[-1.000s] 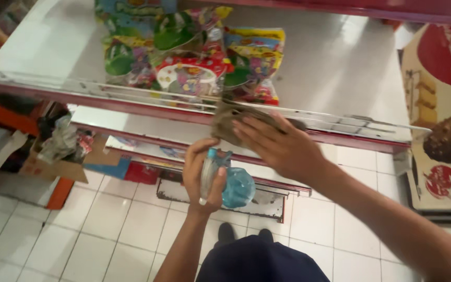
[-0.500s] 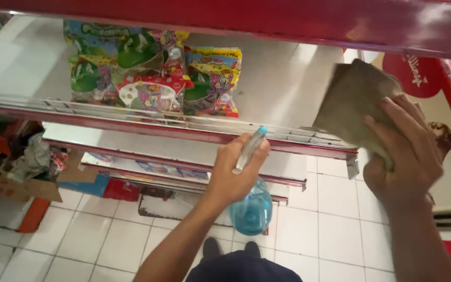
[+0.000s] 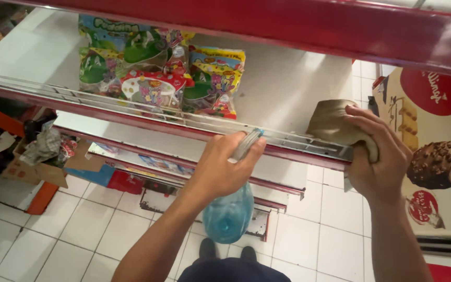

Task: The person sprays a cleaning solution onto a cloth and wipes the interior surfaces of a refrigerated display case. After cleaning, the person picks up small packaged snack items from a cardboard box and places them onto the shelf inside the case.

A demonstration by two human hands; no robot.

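My left hand (image 3: 221,168) grips the trigger head of a blue spray bottle (image 3: 229,214), which hangs below the hand in front of the shelf rail. My right hand (image 3: 378,156) presses a grey-brown cloth (image 3: 335,125) onto the right end of the white shelf (image 3: 283,89), just behind the wire front rail (image 3: 147,112). Colourful snack bags (image 3: 157,73) stand at the back left of that shelf, well clear of both hands.
A red shelf edge (image 3: 309,26) runs overhead. Lower shelves (image 3: 184,162) step out below. A cardboard box with crumpled wrappers (image 3: 40,156) sits on the white tiled floor at left. An ice-cream freezer cabinet (image 3: 434,151) stands at right. My shoes (image 3: 225,251) show below.
My right hand has carried the cloth from the middle of the rail to the shelf's right end and laid it on the surface. The left hand has risen with the bottle toward the rail.
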